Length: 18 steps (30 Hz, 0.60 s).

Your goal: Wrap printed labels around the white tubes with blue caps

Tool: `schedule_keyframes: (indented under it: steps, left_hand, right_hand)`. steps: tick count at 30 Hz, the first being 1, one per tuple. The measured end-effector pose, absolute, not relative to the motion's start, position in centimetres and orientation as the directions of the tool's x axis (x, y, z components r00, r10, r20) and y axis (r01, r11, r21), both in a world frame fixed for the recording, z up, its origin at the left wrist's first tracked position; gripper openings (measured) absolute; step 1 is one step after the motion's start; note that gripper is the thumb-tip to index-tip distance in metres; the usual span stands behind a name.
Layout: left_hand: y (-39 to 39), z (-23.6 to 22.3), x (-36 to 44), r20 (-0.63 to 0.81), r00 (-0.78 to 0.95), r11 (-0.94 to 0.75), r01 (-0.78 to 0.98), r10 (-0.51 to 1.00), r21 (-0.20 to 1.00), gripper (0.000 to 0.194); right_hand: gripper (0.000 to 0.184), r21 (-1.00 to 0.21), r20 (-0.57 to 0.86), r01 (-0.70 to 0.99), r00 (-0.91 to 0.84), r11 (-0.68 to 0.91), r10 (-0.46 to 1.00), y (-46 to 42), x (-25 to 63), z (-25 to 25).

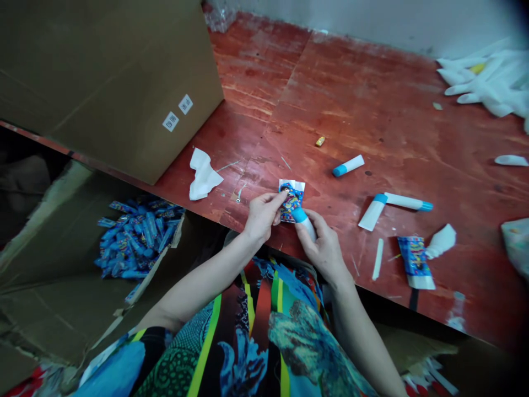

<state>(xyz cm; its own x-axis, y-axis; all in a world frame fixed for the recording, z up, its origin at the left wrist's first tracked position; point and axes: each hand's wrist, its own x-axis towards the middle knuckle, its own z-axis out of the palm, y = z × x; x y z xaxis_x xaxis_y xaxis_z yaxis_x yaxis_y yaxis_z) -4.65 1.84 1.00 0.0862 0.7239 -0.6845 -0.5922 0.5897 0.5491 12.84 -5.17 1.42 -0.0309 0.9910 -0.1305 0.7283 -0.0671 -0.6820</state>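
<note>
Brightly patterned clothing [248,342] is worn closest to the camera, at the front edge of a red wooden desk [351,105]. Near this edge, a blue printed packet [293,194] is pinched between the thumb and fingers of the left hand [261,218]; a blue-capped white tube [305,221] is gripped by the right hand [325,245], its cap overlapping the packet. The scuffed desk is bordered behind by a pale wall [372,25]. Its left end is occupied by a large cardboard box [107,71]; white gloves [490,82] are piled far right. Below, blue packets [136,237] are heaped in an open box [47,270].
</note>
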Motion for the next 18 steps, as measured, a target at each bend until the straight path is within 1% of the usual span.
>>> schedule_keyframes:
  steps: [2, 4, 6, 8, 13, 15, 17, 18]
  left_hand:
    - [1.8, 1.0, -4.6, -0.677, 0.058, 0.571, -0.592, 0.734, 0.568, 0.045]
    - [1.7, 0.9, -4.5, -0.668, 0.046, 0.56, -0.589, 0.743, 0.583, 0.046]
    - [1.6, 0.8, -4.5, -0.659, 0.055, 0.558, -0.587, 0.75, 0.586, 0.047]
    - [1.6, 0.7, -4.7, -0.657, 0.097, 0.576, -0.587, 0.748, 0.569, 0.049]
    - [1.3, 1.0, -4.7, -0.647, 0.341, 0.711, -0.516, 0.682, 0.478, 0.053]
    - [0.9, 1.3, -4.3, -0.65, 0.365, 0.727, -0.508, 0.667, 0.462, 0.053]
    - [0.5, 1.6, -3.9, -0.658, 0.354, 0.725, -0.519, 0.665, 0.453, 0.053]
    - [0.3, 1.8, -3.8, -0.661, 0.347, 0.721, -0.527, 0.666, 0.45, 0.052]
  right_hand:
    - [0.05, -0.585, -0.106, 0.81, -0.011, -0.053, 0.994, -5.2, 12.6, 1.7]
    - [0.058, -0.499, -0.108, 0.867, -0.046, -0.014, 0.993, -5.1, 12.5, 1.9]
    - [0.062, -0.455, -0.093, 0.889, -0.098, 0.045, 0.991, -5.0, 12.4, 1.8]
    - [0.059, -0.438, -0.056, 0.895, -0.118, 0.082, 0.991, -4.9, 12.3, 1.6]
    - [0.054, -0.46, -0.004, 0.885, -0.074, 0.064, 0.997, -5.1, 11.5, 0.6]
    - [0.053, -0.455, 0.014, 0.891, -0.016, 0.02, 1.0, -5.0, 10.9, 0.2]
    - [0.05, -0.447, 0.02, 0.893, 0.065, -0.049, 0.998, -4.9, 10.4, 0.0]
    - [0.049, -0.464, 0.018, 0.882, 0.103, -0.083, 0.995, -4.8, 10.3, 0.0]
